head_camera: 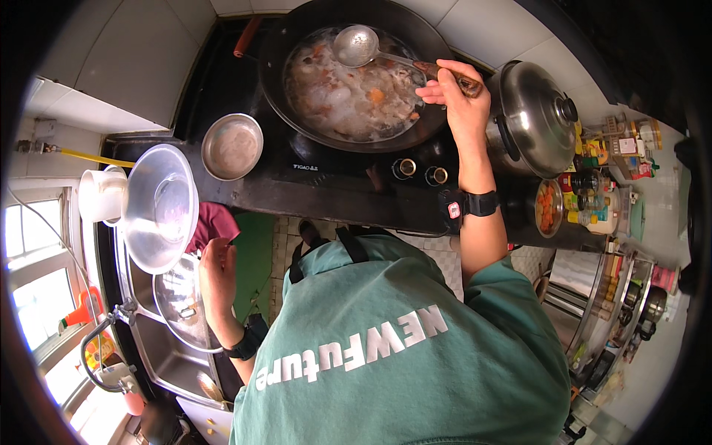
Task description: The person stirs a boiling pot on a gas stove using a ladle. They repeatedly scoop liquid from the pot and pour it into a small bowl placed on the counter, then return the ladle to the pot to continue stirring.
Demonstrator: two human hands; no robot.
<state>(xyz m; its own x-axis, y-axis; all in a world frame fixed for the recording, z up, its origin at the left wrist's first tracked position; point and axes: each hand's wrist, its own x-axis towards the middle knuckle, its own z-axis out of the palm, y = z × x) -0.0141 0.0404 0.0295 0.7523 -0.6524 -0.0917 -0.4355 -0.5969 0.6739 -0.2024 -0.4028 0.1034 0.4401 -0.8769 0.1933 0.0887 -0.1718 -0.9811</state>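
Observation:
My right hand [461, 103] grips the dark wooden handle [445, 75] of a metal ladle between thumb and fingers. The ladle's bowl [356, 45] is over a large black wok [272, 92], near its far side. Cloudy broth [345, 100] with pale foam and orange pieces fills much of the wok. My left hand [218, 275] is low by the sink, fingers curled, beside a dark red cloth [212, 227] and a shiny round basin [183, 311]. Whether it touches either one I cannot tell, and nothing shows in its fingers.
A small metal bowl [232, 147] with cloudy liquid sits on the black stove [334, 178], left of the wok. Farther left is a large translucent bowl [160, 208]. A lidded steel pot [531, 119], a bowl of orange chunks [549, 208] and several bottles [589, 194] stand right.

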